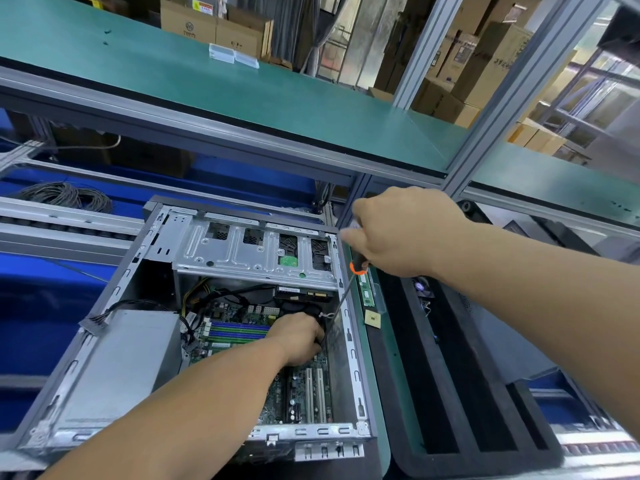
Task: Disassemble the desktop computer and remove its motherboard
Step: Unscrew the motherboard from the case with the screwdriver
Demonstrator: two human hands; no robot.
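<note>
Two bare forearms are reaching forward from the bottom edge, one toward each side of an open computer case point(104, 368) that is lying on its side on the workbench.

One left hand point(298, 337) is sitting deep inside the case, fingers curled down around a black part point(320, 336) over the green motherboard point(304, 386); what that part is I cannot tell. One right hand point(398, 233) is hovering above the case's right rim, clenched around the black and orange handle of a single screwdriver point(348, 289), whose thin metal shaft is slanting down into the case toward the left hand.

The motherboard is lying flat on the floor of the case, showing four long blue and green memory slots point(239, 332) and two pale expansion slots point(315, 393). One grey sheet-metal power supply box point(124, 358) is filling the case's left side, and one stamped, ribbed metal drive cage point(256, 251) is spanning the far end. Black cables point(239, 292) are looping between them.

Just right of the case, one green memory stick point(363, 285) and one small tan square point(372, 319) are resting on the green mat. One coil of grey cable point(65, 197) is lying at far left, and brown cardboard boxes point(214, 29) are stacking up behind the teal shelf point(173, 81).
</note>
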